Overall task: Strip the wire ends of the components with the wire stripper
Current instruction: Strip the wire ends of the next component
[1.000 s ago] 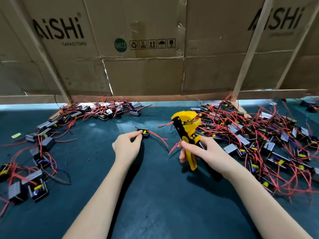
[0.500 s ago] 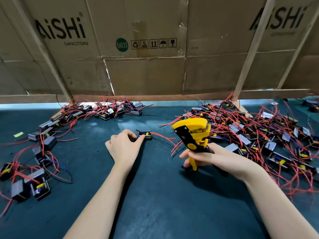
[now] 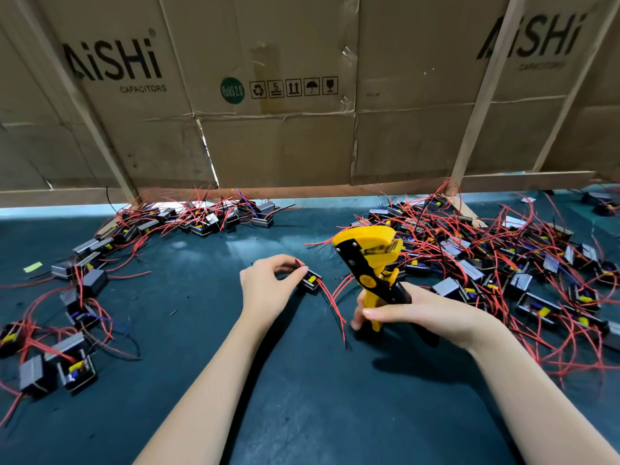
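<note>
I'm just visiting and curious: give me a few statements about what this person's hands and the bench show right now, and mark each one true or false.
1. The right hand grips the yellow and black wire stripper. True.
2. The left hand lies flat and holds nothing. False: its fingers pinch a small component with red wires.
3. A red wire is clamped in the stripper's head. False: no wire sits in the head; the component's red wires trail on the mat.
4. The bigger pile of components lies on the person's right. True.
5. The bench surface is bright white. False: it is dark teal.
</note>
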The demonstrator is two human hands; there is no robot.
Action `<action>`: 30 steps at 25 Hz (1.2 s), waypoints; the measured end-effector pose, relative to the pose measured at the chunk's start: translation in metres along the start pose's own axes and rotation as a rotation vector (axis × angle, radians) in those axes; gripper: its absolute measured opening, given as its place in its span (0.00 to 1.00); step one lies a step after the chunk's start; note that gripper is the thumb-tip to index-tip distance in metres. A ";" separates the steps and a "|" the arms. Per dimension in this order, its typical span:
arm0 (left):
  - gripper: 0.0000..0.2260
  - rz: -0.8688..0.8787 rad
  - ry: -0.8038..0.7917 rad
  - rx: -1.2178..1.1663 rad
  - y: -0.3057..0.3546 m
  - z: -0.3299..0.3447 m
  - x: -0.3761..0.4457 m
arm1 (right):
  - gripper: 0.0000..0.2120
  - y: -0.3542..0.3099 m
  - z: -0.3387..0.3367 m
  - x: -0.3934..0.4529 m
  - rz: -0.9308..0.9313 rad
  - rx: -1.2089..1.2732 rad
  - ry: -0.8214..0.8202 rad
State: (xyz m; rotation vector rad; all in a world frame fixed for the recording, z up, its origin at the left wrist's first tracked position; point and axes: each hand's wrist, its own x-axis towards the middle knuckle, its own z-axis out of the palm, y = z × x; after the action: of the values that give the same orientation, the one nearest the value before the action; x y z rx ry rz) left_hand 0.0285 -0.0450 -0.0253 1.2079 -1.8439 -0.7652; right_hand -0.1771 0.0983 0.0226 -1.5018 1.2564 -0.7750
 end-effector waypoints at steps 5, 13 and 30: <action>0.06 0.029 -0.153 -0.227 0.012 -0.003 -0.009 | 0.13 0.009 0.006 0.013 -0.029 -0.061 0.233; 0.01 -0.088 -0.287 -0.613 0.036 -0.006 -0.023 | 0.25 0.035 -0.010 0.025 0.225 -0.929 0.976; 0.06 0.143 -0.269 -0.391 0.036 0.002 -0.029 | 0.30 0.042 0.004 0.042 0.287 -1.193 1.114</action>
State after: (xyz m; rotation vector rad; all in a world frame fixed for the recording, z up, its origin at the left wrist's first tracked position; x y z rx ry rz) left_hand 0.0175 -0.0047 -0.0052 0.7431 -1.8538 -1.1866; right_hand -0.1767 0.0604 -0.0233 -1.6656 3.0789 -0.6745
